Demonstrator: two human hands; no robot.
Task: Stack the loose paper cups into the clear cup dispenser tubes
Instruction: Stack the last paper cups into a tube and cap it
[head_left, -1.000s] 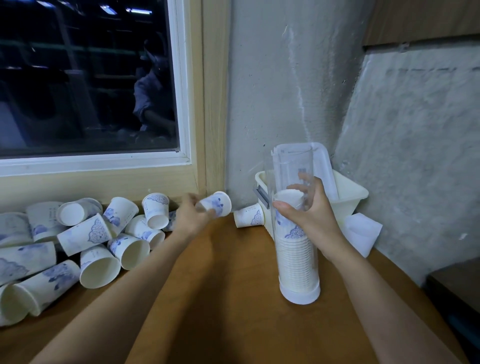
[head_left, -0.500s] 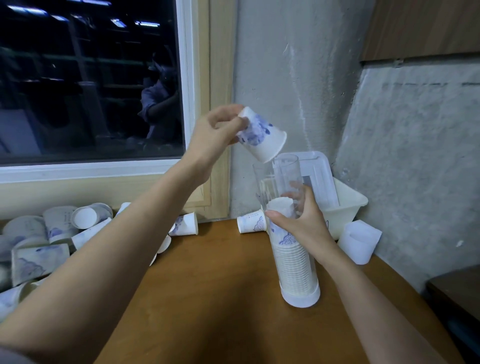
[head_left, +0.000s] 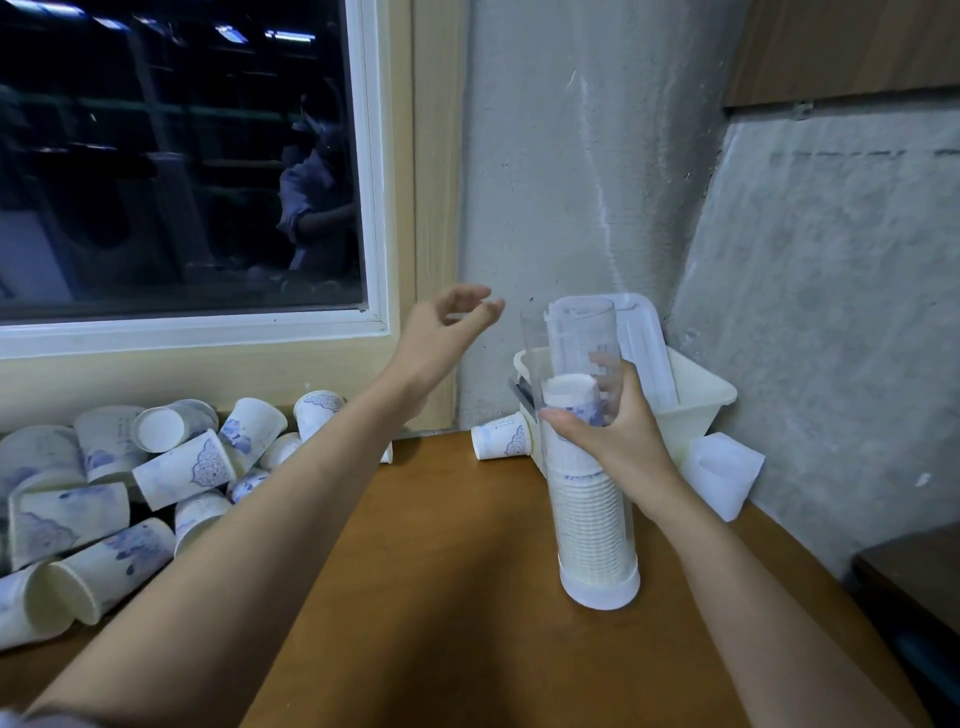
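Closest in, the wooden table fills the bottom of the frame, with both bare forearms reaching up over it. Off in the lower left there's a messy heap of loose paper cups, white with blue prints, mostly tipped on their sides against the wall under the window.

Right of center, the clear dispenser tube stands upright on its white base. The stack of cups inside fills it a bit past halfway. The right hand is wrapped around the tube at about the top of the stack, thumb in front and fingers round the back.

The left hand hangs in the air just left of the tube's mouth with loosely curled fingers, holding nothing.

Behind the tube, a single cup lies on its side, near a white plastic bin in the corner. The dark window takes up the upper left.
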